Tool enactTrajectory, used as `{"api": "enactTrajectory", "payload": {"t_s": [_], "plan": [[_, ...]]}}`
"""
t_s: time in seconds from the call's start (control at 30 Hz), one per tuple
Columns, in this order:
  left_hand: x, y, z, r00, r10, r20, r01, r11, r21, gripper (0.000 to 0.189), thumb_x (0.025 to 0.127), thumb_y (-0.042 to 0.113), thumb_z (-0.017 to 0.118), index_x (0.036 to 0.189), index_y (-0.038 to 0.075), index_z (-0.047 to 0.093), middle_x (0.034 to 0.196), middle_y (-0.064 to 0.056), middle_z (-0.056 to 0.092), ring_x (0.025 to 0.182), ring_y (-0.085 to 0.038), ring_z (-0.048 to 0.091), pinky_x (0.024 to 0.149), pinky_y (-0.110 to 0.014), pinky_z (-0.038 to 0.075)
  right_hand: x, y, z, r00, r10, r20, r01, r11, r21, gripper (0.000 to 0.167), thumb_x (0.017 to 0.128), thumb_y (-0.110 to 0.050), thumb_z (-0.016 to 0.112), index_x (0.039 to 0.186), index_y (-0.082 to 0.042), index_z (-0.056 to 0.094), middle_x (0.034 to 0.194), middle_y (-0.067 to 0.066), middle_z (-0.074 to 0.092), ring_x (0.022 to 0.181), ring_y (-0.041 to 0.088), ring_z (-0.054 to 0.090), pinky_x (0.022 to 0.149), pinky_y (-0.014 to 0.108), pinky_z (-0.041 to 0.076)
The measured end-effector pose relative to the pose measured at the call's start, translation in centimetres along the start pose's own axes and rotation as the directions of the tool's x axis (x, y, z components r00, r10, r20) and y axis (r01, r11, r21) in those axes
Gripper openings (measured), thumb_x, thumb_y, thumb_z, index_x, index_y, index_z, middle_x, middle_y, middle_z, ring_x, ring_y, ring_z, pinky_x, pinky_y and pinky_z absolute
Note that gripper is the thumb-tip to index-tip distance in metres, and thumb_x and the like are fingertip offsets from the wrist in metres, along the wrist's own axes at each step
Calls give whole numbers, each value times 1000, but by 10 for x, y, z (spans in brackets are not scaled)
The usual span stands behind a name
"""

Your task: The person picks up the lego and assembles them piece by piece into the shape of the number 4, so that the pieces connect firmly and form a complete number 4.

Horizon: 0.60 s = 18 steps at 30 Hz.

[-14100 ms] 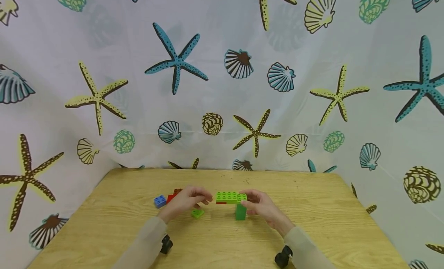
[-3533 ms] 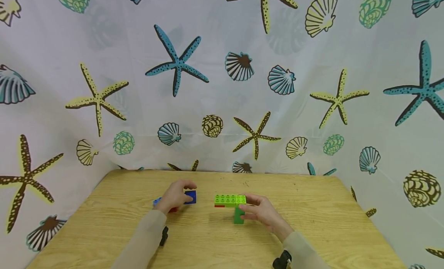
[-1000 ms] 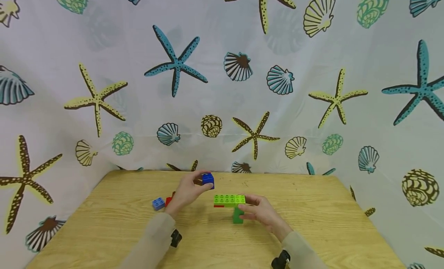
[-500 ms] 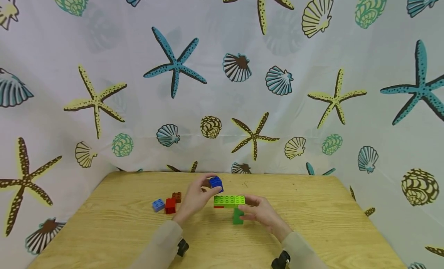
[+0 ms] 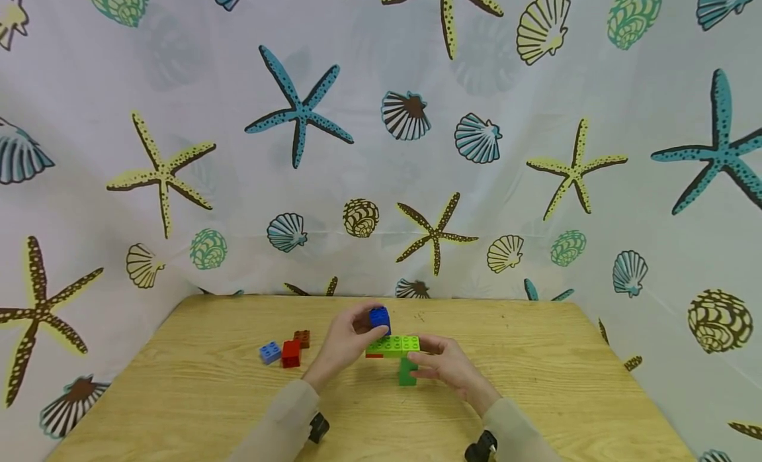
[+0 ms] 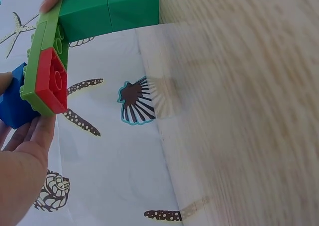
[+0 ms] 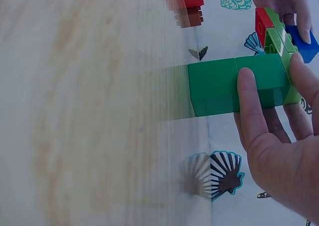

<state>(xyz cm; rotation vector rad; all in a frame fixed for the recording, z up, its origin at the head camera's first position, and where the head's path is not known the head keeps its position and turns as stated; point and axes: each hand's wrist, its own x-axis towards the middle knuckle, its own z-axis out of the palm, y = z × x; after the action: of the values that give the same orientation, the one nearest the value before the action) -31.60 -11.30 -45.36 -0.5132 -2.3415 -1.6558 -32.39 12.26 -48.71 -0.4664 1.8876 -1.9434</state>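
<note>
My left hand (image 5: 348, 336) pinches a dark blue brick (image 5: 380, 320) between thumb and fingers, right at the studs on the left end of the lime green bricks (image 5: 395, 347). Those lime bricks form an overhanging arm on top of a column of two stacked green bricks (image 7: 237, 84), which stands on the table. A small red brick (image 6: 52, 81) is fixed under the arm's free end. With my right hand (image 5: 449, 366) I grip the column from the right, fingers and thumb around the upper green brick and the lime brick over it.
Left of the build lie a light blue brick (image 5: 270, 353), a red brick (image 5: 292, 353) and a brown brick (image 5: 302, 338) on the wooden table (image 5: 536, 382). Behind the table's far edge hangs a white curtain (image 5: 506, 184) printed with shells and starfish.
My left hand has picked up the dark blue brick and carried it right to the lime arm's left end. A small lime brick seen earlier on the table is gone. My right hand stays at the column.
</note>
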Motion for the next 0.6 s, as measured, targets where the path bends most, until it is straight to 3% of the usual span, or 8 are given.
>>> {"api": "enactTrajectory", "payload": {"t_s": [0.13,0.37,0.6], "plan": [[1,1,3,1000,9,20,-9,1000,-17,43,90,10,70,131,20,61,122,-8,66,106,-25,67,91,-41,55,1,0,0,1000,4,1,-4,1000,1,53,93,-21,69,140,-4,52,129,12,60,108,17,63,91,41,55],[5,7,8,996,71,47,-73,996,41,46,89,9,71,131,23,61,116,-3,69,103,-22,65,93,-46,52,2,1,-1,1000,6,-3,-6,1000,-5,53,92,-22,70,139,-5,54,132,12,60,108,17,64,91,41,55],[6,12,13,987,101,126,-100,995,-18,44,90,8,70,131,22,60,119,-5,67,108,-23,66,95,-46,52,4,3,-1,1000,-2,-8,2,1000,-5,52,92,-21,69,139,-5,54,132,12,60,108,18,65,91,41,55]]}}
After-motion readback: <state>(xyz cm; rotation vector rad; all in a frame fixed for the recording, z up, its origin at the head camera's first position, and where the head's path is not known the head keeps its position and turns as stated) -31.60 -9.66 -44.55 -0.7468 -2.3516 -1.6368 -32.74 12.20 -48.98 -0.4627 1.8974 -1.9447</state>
